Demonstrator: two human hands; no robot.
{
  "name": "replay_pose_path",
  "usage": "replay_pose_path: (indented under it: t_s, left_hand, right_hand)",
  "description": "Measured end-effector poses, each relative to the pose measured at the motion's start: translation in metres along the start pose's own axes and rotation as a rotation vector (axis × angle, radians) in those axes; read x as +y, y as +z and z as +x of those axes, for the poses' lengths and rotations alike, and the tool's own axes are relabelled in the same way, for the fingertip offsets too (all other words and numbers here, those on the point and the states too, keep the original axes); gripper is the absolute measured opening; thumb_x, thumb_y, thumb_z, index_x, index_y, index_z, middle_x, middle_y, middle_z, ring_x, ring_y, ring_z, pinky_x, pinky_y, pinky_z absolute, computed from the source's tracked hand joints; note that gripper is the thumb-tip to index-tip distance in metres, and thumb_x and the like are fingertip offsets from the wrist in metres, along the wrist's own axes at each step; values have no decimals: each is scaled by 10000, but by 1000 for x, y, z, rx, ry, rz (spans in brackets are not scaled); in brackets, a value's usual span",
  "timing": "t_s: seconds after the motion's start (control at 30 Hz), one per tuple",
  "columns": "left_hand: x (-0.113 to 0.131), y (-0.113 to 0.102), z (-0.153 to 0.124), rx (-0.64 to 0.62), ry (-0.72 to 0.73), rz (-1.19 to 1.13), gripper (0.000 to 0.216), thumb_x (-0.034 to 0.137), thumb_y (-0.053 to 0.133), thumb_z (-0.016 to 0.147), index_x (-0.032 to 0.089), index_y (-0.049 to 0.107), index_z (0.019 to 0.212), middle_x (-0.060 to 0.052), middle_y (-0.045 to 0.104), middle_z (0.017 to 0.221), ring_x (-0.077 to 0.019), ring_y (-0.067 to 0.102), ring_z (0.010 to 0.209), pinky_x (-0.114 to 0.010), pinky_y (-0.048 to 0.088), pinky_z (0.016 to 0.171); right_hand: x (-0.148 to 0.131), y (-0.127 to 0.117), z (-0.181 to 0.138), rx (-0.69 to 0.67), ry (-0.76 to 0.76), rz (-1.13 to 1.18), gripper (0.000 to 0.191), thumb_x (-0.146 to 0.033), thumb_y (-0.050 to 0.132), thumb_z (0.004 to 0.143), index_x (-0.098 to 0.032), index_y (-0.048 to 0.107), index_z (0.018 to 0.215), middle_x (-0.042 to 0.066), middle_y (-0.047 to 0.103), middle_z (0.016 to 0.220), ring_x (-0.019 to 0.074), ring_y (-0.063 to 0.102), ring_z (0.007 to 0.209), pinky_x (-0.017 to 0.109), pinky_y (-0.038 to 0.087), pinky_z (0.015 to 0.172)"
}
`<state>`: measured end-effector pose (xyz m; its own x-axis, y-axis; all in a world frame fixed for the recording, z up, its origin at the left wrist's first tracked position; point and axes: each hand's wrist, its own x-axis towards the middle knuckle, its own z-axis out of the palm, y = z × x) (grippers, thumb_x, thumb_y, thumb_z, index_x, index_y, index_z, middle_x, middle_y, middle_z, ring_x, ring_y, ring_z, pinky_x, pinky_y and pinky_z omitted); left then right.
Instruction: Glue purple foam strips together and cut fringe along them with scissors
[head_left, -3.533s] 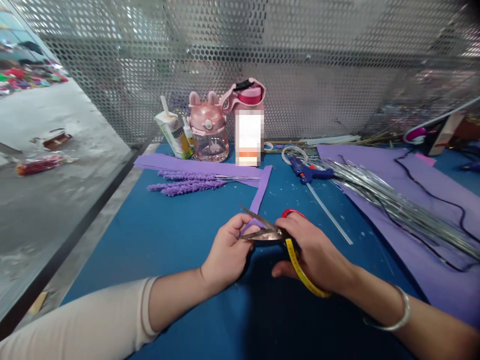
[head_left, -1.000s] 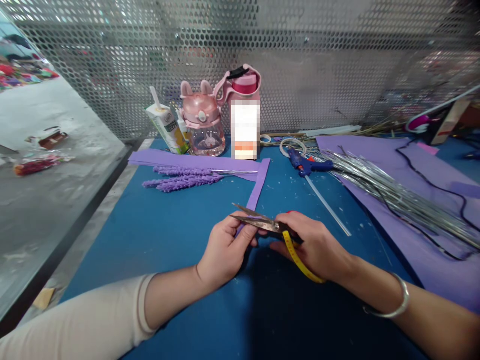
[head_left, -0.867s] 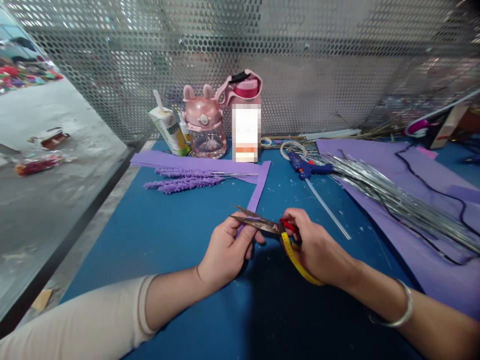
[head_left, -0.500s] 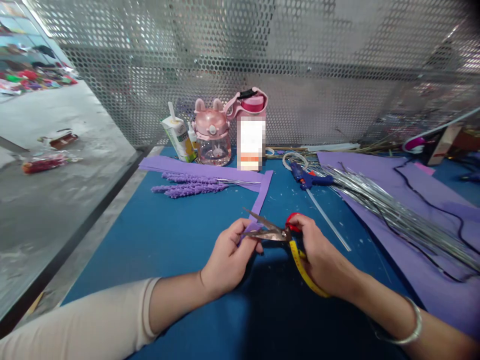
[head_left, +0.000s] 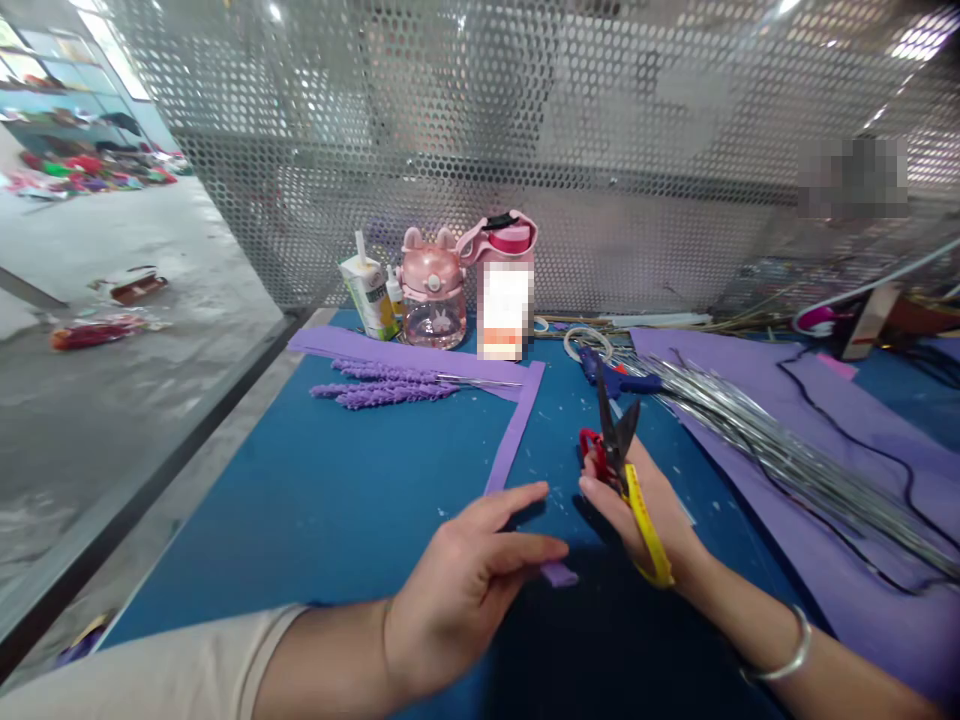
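Note:
My left hand hovers low over the blue table mat, fingers stretched out and apart, holding nothing. Just past its fingertips lies a small cut purple foam piece. A long purple foam strip runs from the hand away toward the back. My right hand grips the scissors by their red and yellow handles, blades pointing up and away, slightly apart.
At the back stand a juice carton, a pink bunny bottle and a pink-lidded bottle. Purple foam sprigs lie left. A blue glue gun, silver wires and a purple sheet lie right. A perforated metal wall stands behind.
The scissors were across the strip's end with my left hand pinching it. Now a small piece lies cut off, my left hand has opened, and my right hand has swung the scissors upright.

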<state>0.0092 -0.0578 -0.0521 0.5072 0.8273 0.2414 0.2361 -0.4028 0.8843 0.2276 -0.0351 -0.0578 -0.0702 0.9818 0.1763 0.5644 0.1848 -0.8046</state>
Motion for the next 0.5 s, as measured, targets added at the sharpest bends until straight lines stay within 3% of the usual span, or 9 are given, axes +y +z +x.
replay_pose_path:
  t_s: [0.1, 0.13, 0.2, 0.27, 0.37, 0.5]
  left_hand:
    - [-1, 8, 7, -10, -512, -424, 236, 314, 418, 886, 189, 610, 943, -78, 649, 933, -176, 618, 794, -250, 488, 554]
    - [-3, 8, 12, 8, -585, -524, 239, 334, 411, 888, 168, 572, 948, -60, 637, 825, -150, 606, 696, -232, 472, 526]
    - [-10, 2, 23, 145, -529, -537, 247, 356, 407, 892, 147, 538, 888, 4, 553, 645, -91, 512, 532, -204, 425, 504]
    - [-17, -6, 32, 250, -372, -396, 240, 347, 433, 889, 144, 548, 835, 30, 484, 595, -78, 451, 537, -191, 386, 531]
    - [-23, -13, 35, 261, -265, -326, 222, 331, 431, 895, 150, 550, 845, 34, 472, 604, -86, 436, 569, -198, 373, 564]
    - [-24, -10, 31, 220, -248, -350, 198, 319, 441, 891, 157, 546, 844, 26, 501, 639, -92, 461, 595, -202, 388, 589]
  right_hand:
    - [4, -2, -1, 33, -4, -2, 212, -324, 495, 853, -227, 459, 1038, 11, 559, 853, 153, 562, 725, 257, 464, 657]
    - [5, -3, 0, 38, -6, -17, 205, -318, 482, 859, -229, 462, 1043, 13, 564, 865, 155, 566, 733, 255, 464, 659]
    - [3, -6, 1, 6, -13, -99, 174, -302, 481, 852, -224, 465, 1007, 16, 568, 856, 159, 565, 731, 259, 459, 655]
    - [-1, -9, 1, -74, -18, -219, 127, -307, 489, 842, -220, 458, 929, 10, 563, 798, 162, 551, 693, 266, 446, 630]
    - [-11, -10, 1, -174, 8, -355, 181, -385, 518, 823, -229, 431, 845, -10, 551, 722, 156, 514, 614, 268, 415, 568]
    - [-18, -5, -3, -223, -4, -484, 313, -461, 622, 726, -231, 443, 841, 2, 570, 789, 175, 520, 657, 283, 396, 585]
